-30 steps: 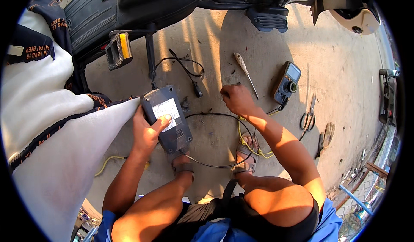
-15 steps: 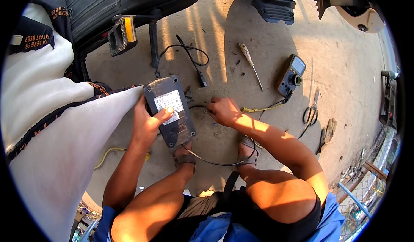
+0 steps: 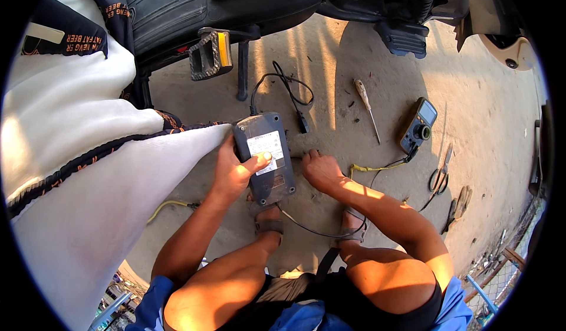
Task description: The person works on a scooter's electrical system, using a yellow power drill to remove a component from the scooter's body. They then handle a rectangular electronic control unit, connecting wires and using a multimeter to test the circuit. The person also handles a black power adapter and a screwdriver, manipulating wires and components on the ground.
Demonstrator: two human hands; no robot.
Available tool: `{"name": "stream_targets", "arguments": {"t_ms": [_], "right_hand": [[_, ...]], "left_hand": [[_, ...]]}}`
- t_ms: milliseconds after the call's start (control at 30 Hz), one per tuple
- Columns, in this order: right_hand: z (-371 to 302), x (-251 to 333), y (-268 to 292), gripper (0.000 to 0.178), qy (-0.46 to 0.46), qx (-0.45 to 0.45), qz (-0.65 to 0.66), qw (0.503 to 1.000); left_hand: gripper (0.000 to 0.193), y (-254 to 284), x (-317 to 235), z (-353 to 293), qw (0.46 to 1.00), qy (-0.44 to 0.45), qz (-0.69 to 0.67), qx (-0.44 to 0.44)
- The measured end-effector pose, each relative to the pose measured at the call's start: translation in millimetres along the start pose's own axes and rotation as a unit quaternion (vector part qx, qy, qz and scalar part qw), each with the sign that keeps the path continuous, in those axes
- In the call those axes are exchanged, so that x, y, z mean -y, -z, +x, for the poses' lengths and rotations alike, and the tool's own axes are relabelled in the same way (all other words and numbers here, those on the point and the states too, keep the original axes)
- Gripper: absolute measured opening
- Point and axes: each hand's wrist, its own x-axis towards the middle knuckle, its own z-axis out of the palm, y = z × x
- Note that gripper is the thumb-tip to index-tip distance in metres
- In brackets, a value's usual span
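My left hand (image 3: 234,171) grips a black battery charger (image 3: 282,180) along its left side, thumb across the white label. From the charger's lower end a thin black lead (image 3: 309,232) loops past my feet. Just to the right of the charger, my right hand (image 3: 321,169) is closed with fingertips pinched on a short dark piece of cable (image 3: 298,154); its end is hidden behind the charger. Beyond the charger, a power cord with a black plug (image 3: 303,123) runs out of its top and lies coiled on the ground.
A multimeter (image 3: 418,129), screwdriver (image 3: 368,108), scissors (image 3: 440,174) and glove (image 3: 461,206) lie on the ground at right. A yellow lead (image 3: 377,167) runs by my right wrist. An electric scooter with a pedal (image 3: 207,58) stands ahead; a white quilt (image 3: 112,213) hangs at left.
The whole view has shifted, so things sit lower and further right. My left hand still holds the charger, and my right hand stays pinched beside it.
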Motion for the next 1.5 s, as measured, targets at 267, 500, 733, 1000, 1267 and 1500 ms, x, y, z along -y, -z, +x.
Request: {"name": "stream_targets", "arguments": {"t_ms": [267, 500, 733, 1000, 1267, 1500], "right_hand": [[-4.6, -20.3, 93.3, 0.021, -0.157, -0.127, 0.342, 0.918], [-32.3, 19.4, 139.6, 0.016, -0.089, -0.099, 0.544, 0.829], [-43.1, 57.0, 153.7, 0.018, -0.004, -0.044, 0.496, 0.867], [-40.2, 59.8, 133.7, 0.016, 0.026, -0.047, 0.463, 0.885], [-37.0, 66.5, 132.5, 0.014, 0.01, -0.069, 0.454, 0.888], [-36.6, 68.2, 125.9, 0.012, 0.039, -0.13, 0.399, 0.907]], "left_hand": [[0.059, -5.7, 1.3, 6.0, 1.0, -0.001, -0.018, 0.005], [0.044, -13.7, 8.4, 16.9, 1.0, 0.0, -0.005, -0.018], [0.045, -21.7, 9.7, 21.2, 0.999, -0.016, 0.008, -0.035], [0.05, -27.3, 5.1, 19.2, 0.998, -0.003, 0.038, -0.048], [0.046, -26.2, 12.2, 21.0, 0.998, -0.022, 0.041, -0.053], [0.04, -28.7, 10.8, 22.0, 0.999, -0.026, 0.026, -0.038]]}}
